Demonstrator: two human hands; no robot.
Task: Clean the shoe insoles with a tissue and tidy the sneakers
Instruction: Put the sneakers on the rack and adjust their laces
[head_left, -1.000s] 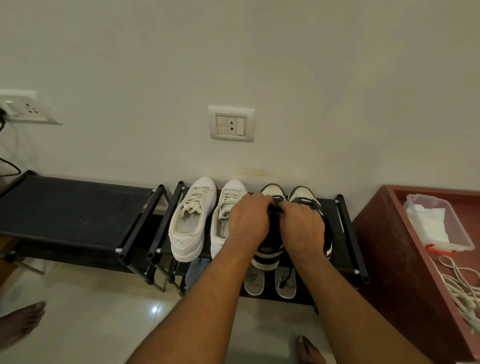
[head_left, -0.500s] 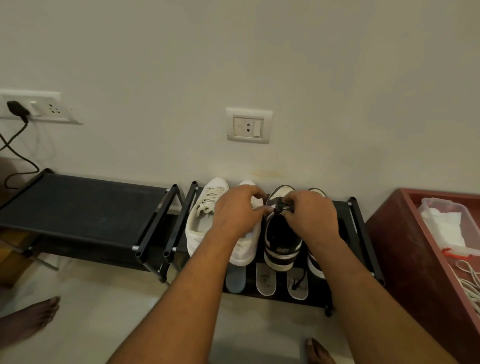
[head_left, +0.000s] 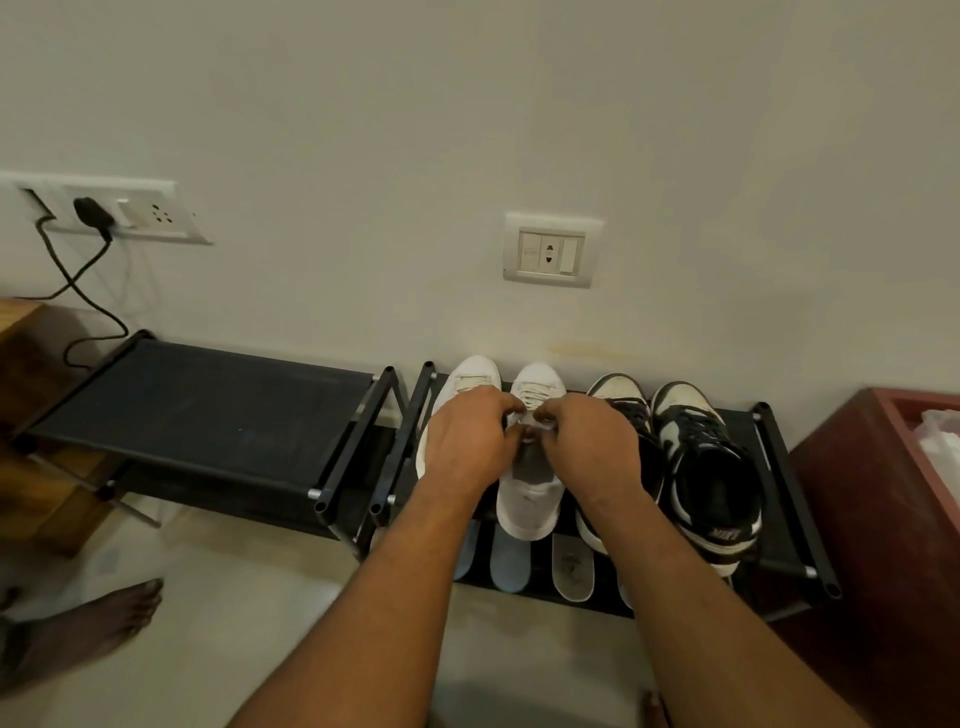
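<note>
1. The shoe rack (head_left: 776, 519) carries all 4 sneakers in a row on its top shelf, toes to the wall. The white sneakers (head_left: 470, 375) sit on the left and the black-and-white sneakers (head_left: 711, 467) just beside them on the right. Lining them up looks largely done.
2. The insoles (head_left: 509, 566) lie on the lower shelf, out of the shoes (at least 3 show, 2 pale blue and 1 white). Whether they have been wiped cannot be told, and neither hand holds a tissue. Putting them back probably remains.
3. The left hand (head_left: 467, 447) and the right hand (head_left: 592, 447) meet over the right-hand white sneaker (head_left: 529, 501), which lies directly beneath them, heel toward the person.
4. The fingers of both hands are curled and appear to pinch its laces (head_left: 531, 408), so tidying the laces seems to be the current step.
</note>
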